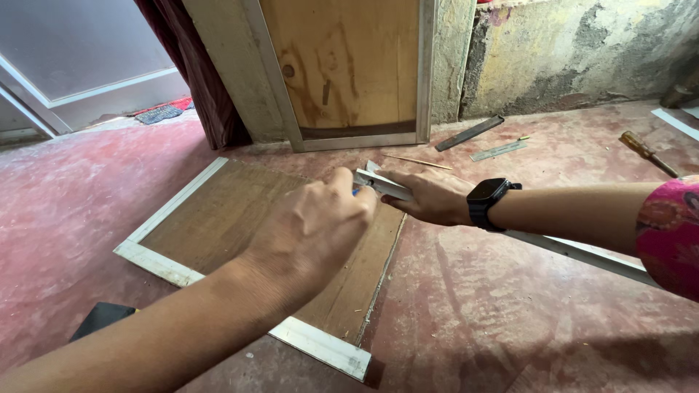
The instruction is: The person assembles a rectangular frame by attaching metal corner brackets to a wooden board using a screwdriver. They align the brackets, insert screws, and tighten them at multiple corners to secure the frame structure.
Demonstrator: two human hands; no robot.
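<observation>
A brown wooden board with white strips along its left and near edges lies flat on the red floor. My right hand, with a black watch on the wrist, holds a long white strip down by its end at the board's far right corner. My left hand is closed on a small blue-tipped tool, mostly hidden, its tip touching the end of that strip.
A framed plywood panel leans on the wall behind. On the floor lie a dark metal ruler, a lighter ruler, a thin stick and a wooden-handled screwdriver. A dark object sits near left.
</observation>
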